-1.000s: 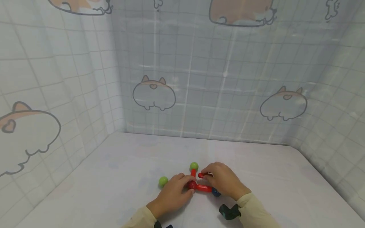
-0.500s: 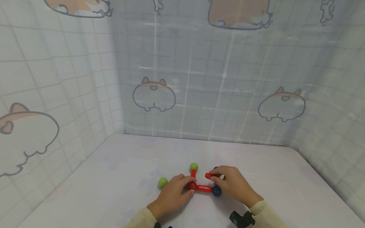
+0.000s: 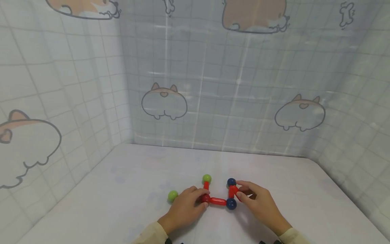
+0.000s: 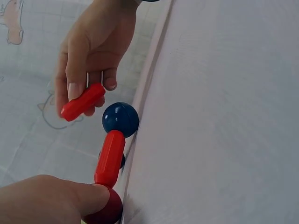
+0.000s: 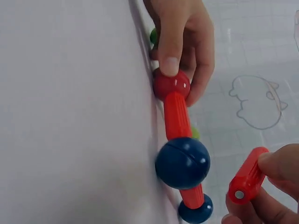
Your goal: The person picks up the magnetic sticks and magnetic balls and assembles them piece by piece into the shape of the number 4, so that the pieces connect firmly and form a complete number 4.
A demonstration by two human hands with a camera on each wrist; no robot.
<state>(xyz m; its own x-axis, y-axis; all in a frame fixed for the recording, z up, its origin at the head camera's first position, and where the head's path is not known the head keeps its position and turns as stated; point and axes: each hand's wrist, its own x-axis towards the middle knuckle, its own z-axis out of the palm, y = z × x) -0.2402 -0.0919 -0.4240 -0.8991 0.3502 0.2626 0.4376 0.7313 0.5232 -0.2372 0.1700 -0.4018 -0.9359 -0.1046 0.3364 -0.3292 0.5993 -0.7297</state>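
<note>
My left hand point(image 3: 186, 207) grips a dark red ball point(image 3: 206, 198), its thumb pressing on the ball in the right wrist view. One red magnetic rod point(image 3: 218, 201) joins that ball to a near blue ball point(image 3: 231, 204). Another red rod point(image 3: 206, 185) leads back to a green ball point(image 3: 207, 178). From the near blue ball, a further red rod runs to the far blue ball point(image 3: 231, 182). Just right of these, my right hand point(image 3: 263, 205) pinches a loose red magnetic rod point(image 5: 247, 178) above the table. A silvery disc shows on its end.
A second green ball point(image 3: 173, 196) lies left of my left hand, partly behind its fingers. The white table point(image 3: 146, 169) is bounded by a gridded curtain with dog drawings point(image 3: 195, 84) at the back and both sides.
My right hand has moved right with the pinched rod, from over the middle of the structure to beside the blue balls, which now show fully. My left hand stays on the red ball.
</note>
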